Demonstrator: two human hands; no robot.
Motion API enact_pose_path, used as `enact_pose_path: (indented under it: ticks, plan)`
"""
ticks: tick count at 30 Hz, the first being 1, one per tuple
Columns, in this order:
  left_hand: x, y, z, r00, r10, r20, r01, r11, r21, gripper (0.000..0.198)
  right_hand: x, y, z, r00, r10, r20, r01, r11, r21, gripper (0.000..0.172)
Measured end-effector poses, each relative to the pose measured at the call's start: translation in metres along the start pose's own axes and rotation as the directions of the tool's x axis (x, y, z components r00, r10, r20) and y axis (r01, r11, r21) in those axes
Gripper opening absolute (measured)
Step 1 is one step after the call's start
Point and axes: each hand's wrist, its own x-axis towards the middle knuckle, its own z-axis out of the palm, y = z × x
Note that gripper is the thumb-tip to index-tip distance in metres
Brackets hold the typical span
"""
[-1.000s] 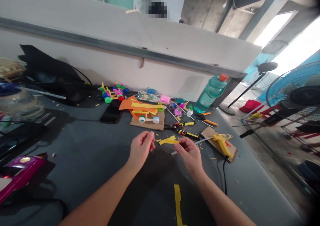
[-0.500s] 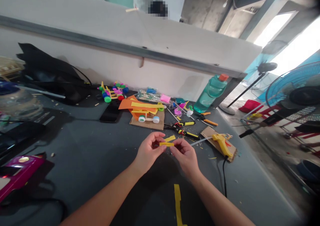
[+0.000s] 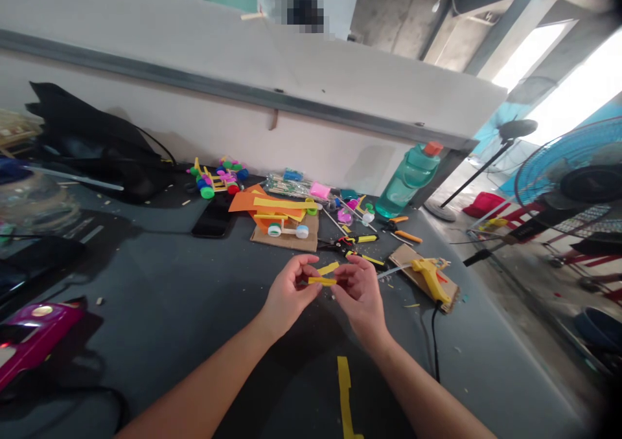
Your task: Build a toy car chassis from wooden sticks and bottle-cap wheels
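Observation:
Between my two hands is a small folded yellow strip (image 3: 321,281), which looks like paper or foam sheet. My left hand (image 3: 290,296) pinches its left end between thumb and fingers. At the right end, the thumb and fingers of my right hand (image 3: 362,300) close on it too. Just behind it lies another yellow piece (image 3: 329,269) on the table. Nearer to me, between my forearms, lies a longer yellow strip (image 3: 345,393) with a notched edge. Beyond my hands a small wheeled toy car (image 3: 287,230) with bottle-cap wheels stands on cardboard (image 3: 265,237).
Yellow-handled pliers (image 3: 362,239) and a yellow glue gun (image 3: 430,277) on cardboard lie to the right. Orange sheets (image 3: 243,201), a phone (image 3: 211,222) and a teal bottle (image 3: 405,180) stand behind. A magenta device (image 3: 43,335) is at left, a fan (image 3: 578,183) at right.
The fingers of my right hand have lifted and spread a little while the thumb stays by the strip. The strip has hardly moved.

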Motion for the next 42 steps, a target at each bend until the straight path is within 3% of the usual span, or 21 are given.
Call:
enact_pose_path:
  ticks: [16, 20, 27, 34, 39, 42]
  plan:
    - [0.0, -0.002, -0.002, 1.0, 0.029, 0.007, -0.03, 0.996, 0.09, 0.038, -0.002, 0.001, -0.001, 1.0, -0.03, 0.003, 0.03, 0.996, -0.083, 0.046]
    - [-0.001, 0.0, -0.003, 0.999, 0.03, 0.017, -0.031, 0.996, 0.086, 0.036, -0.001, 0.004, -0.005, 0.995, -0.089, 0.037, 0.093, 0.983, -0.158, 0.043]
    - [-0.001, -0.001, -0.004, 0.998, 0.055, -0.003, -0.054, 0.99, 0.132, 0.036, 0.004, 0.0, -0.011, 0.968, -0.218, 0.126, 0.25, 0.884, -0.396, 0.015]
    - [-0.001, -0.001, -0.003, 0.998, 0.054, 0.032, -0.057, 0.993, 0.098, 0.036, 0.006, -0.001, -0.01, 0.975, -0.188, 0.12, 0.221, 0.887, -0.407, 0.005]
    - [-0.002, 0.0, -0.006, 0.997, 0.072, -0.014, -0.068, 0.979, 0.191, 0.039, 0.006, 0.001, -0.012, 0.978, -0.187, 0.092, 0.208, 0.901, -0.382, 0.002]
    - [-0.001, 0.0, -0.007, 0.999, 0.041, 0.018, -0.044, 0.968, 0.248, 0.028, 0.006, 0.001, -0.012, 0.979, -0.182, 0.087, 0.201, 0.908, -0.369, 0.002]
